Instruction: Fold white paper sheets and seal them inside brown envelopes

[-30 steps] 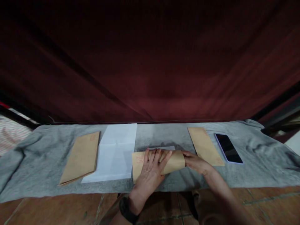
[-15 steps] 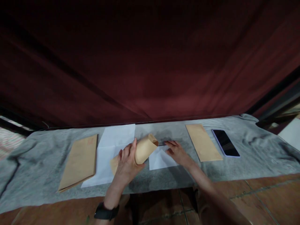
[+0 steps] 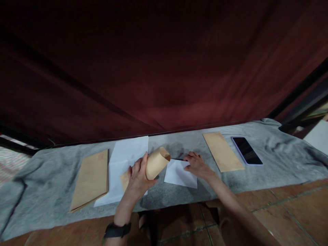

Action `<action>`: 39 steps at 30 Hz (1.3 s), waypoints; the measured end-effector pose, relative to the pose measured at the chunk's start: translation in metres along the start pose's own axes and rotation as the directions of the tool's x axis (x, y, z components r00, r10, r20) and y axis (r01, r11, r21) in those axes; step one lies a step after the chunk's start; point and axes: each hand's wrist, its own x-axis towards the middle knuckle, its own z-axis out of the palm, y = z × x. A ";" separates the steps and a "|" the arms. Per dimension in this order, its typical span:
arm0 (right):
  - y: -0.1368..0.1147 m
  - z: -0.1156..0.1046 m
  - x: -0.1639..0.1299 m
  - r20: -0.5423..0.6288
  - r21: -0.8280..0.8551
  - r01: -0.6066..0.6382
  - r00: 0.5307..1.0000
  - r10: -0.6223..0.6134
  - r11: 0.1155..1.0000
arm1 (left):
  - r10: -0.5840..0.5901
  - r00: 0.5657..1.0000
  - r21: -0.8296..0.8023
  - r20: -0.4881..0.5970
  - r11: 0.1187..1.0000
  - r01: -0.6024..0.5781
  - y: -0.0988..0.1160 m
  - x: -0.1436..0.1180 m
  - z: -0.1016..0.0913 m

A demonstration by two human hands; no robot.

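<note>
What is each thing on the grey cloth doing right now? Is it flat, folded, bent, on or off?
Left hand: gripping the held envelope.
Held envelope: lifted, squeezed so its mouth gapes open.
Right hand: fingers resting on the folded paper.
Folded paper: folded small, lying flat.
Large white sheet: spread out, creased.
Left envelope stack: lying flat.
Right envelope: lying flat.
Phone: face up, screen dark.
Grey cloth: spread out, wrinkled.

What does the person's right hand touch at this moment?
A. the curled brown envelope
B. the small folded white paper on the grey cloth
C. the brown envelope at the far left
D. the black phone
B: the right hand rests with its fingers on the small folded white paper, while the left hand holds the curled brown envelope and the phone lies apart.
</note>
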 end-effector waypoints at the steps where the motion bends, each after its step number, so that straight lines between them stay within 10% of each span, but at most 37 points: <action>1: 0.003 -0.002 0.000 0.011 0.034 0.005 1.000 -0.005 0.999 | 0.003 1.000 0.005 -0.001 1.000 -0.003 0.000 0.001 0.001; 8: 0.047 -0.018 -0.006 0.051 0.465 -0.011 0.999 -0.015 0.885 | 0.025 0.999 0.051 -0.035 0.998 -0.023 0.000 0.003 0.007; 15: 0.065 -0.023 -0.022 0.001 0.846 -0.085 0.988 0.157 0.526 | 0.068 0.996 0.059 0.052 0.996 -0.071 0.013 0.004 0.015; 29: 0.069 -0.017 -0.018 0.018 0.833 -0.149 0.970 0.244 0.532 | 0.116 0.970 0.020 0.212 0.992 -0.123 0.024 0.008 0.022; 39: 0.068 -0.018 -0.010 -0.061 0.966 -0.013 0.959 0.276 0.260 | 0.083 0.985 0.021 0.150 0.996 -0.087 0.021 0.009 0.020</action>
